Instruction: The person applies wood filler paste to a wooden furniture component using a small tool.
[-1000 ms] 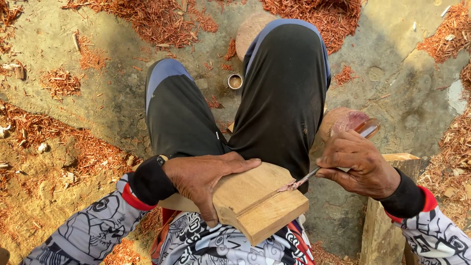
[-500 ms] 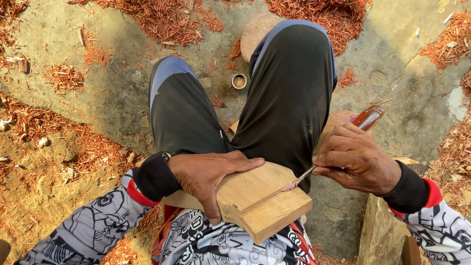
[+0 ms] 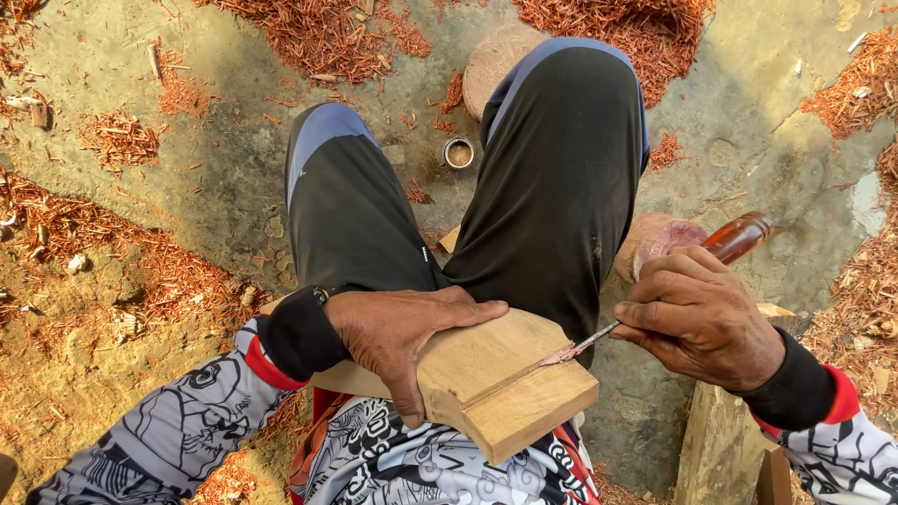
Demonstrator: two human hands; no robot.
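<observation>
Your ground (image 3: 234,187) is concrete strewn with red shavings (image 3: 327,33); your legs (image 3: 552,187) stretch out over it; the board (image 3: 505,383) lies across your lap; your left hand (image 3: 402,337) lies flat on it, fingers spread, pinning it down; your right hand (image 3: 697,318) is closed round the knife (image 3: 599,339), tip touching the board's cut line; this looks like carving a groove, and the next stroke wants steady pressure along that line.
</observation>
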